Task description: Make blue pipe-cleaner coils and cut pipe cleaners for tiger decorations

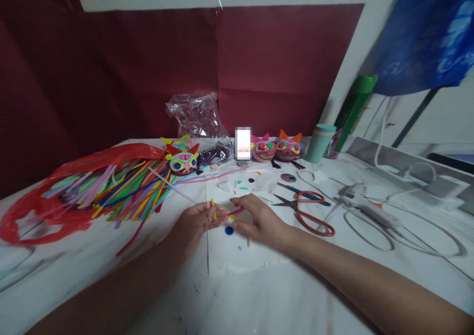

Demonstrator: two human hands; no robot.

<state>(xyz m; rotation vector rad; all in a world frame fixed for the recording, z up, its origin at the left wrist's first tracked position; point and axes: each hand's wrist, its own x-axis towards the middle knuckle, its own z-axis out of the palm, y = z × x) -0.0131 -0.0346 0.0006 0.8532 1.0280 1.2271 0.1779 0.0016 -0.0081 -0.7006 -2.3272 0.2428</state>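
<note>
Above the sheet of white paper (222,256), my left hand (196,224) pinches a short yellow pipe cleaner (214,210) between thumb and fingers, with a bit of red beside it. My right hand (264,222) is close by on the right, its thumb and fingers curled round a piece of pipe cleaner (236,211) that looks pink-red with a yellow end. Whether the pieces in the two hands are joined, I cannot tell. Just below the fingers lies a blue round disc (229,230). Red-handled scissors (314,221) lie open to the right of my right hand.
Many coloured pipe cleaners (126,191) spill from a red plastic bag (74,226) at left. Decorated animal heads (184,162) stand at the back, near a clear plastic wrapper (196,115) and a white-screened object (243,145). At right are a green canister (320,145) and a corded tool (374,214).
</note>
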